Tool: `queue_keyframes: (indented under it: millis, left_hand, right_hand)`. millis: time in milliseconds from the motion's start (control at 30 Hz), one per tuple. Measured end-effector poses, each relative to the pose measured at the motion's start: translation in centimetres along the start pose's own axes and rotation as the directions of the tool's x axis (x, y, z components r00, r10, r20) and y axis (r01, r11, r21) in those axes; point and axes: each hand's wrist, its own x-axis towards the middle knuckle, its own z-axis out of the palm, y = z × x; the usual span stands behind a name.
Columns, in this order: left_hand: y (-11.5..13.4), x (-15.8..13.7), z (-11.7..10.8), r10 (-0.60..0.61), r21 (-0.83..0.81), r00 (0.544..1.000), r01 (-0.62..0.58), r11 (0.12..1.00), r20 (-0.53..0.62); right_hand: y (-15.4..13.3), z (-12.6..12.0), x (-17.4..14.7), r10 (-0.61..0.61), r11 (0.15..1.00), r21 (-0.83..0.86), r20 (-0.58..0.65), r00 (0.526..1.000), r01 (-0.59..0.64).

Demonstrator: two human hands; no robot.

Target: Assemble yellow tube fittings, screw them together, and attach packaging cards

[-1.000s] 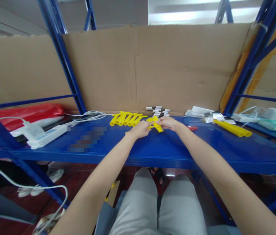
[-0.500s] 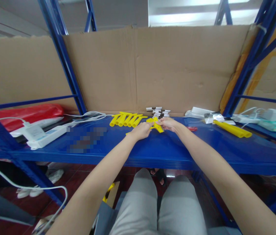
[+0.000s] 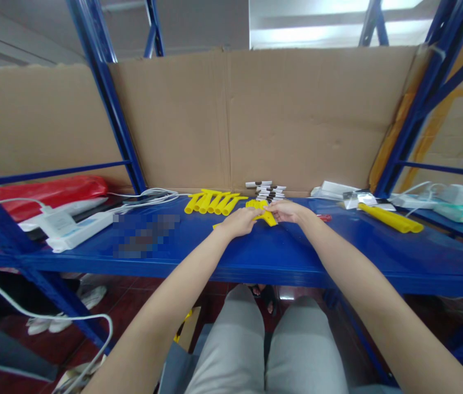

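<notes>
Here's the piece (image 3: 271,219), bright yellow and branching, one blunt arm jutting nearward, the rest partly hidden! It's over the blue shelf (image 3: 272,251), between both hands: left hand (image 3: 239,221) curled around it, right hand (image 3: 284,210) pinching its side.

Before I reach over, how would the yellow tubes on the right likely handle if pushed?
The yellow tubes look rounded, so a sideways push may roll them. They lie straight without sagging, suggesting stiffness. Their smooth-looking surface could be slippery.
</notes>
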Motion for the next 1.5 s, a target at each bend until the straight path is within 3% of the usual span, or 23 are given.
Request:
queue_keyframes:
  millis: [100, 233, 367, 733, 967, 1200, 1300, 1400, 1500]
  left_hand:
    - [0.3, 0.2, -0.1, 0.012, -0.041, 1.0, -0.011, 0.999, 0.01]
    - [0.8, 0.2, -0.2, -0.01, -0.089, 1.0, 0.012, 0.996, 0.017]
    - [0.7, 0.2, -0.3, -0.023, -0.097, 1.0, 0.024, 0.995, 0.01]
    - [1.2, 0.1, -0.6, -0.019, -0.064, 0.999, 0.021, 0.998, 0.032]
    - [0.6, 0.1, -0.3, 0.026, -0.062, 1.0, -0.025, 0.998, 0.013]
    - [0.0, 0.3, 0.2, 0.025, -0.092, 1.0, -0.026, 0.995, -0.01]
    - [-0.3, 0.4, 0.4, 0.014, -0.092, 0.999, -0.018, 0.996, -0.036]
    - [-0.6, 0.2, 0.1, -0.032, -0.08, 0.999, 0.028, 0.996, -0.04]
    - [-0.6, 0.0, -0.3, -0.077, -0.065, 0.997, 0.076, 0.995, -0.017]
  right_hand:
    - [0.2, 0.0, 0.2, -0.089, 0.996, -0.01, -0.06, 0.994, 0.089]
    - [0.5, 0.4, 0.7, -0.296, 0.955, -0.097, -0.213, 0.931, 0.281]
    - [0.7, 0.5, 1.2, -0.38, 0.923, -0.158, -0.242, 0.893, 0.35]
    - [1.0, 0.4, 1.3, -0.35, 0.936, -0.117, -0.229, 0.908, 0.331]
    - [1.3, 0.5, 2.3, -0.401, 0.913, -0.205, -0.284, 0.871, 0.354]
    - [1.3, 0.8, 2.6, -0.401, 0.914, -0.198, -0.311, 0.862, 0.354]
    - [0.9, 0.6, 1.9, -0.362, 0.932, -0.11, -0.227, 0.904, 0.345]
    - [0.4, 0.1, 0.6, -0.249, 0.969, -0.022, -0.045, 0.968, 0.248]
    - [0.0, -0.3, -0.6, -0.141, 0.987, -0.064, 0.119, 0.983, 0.149]
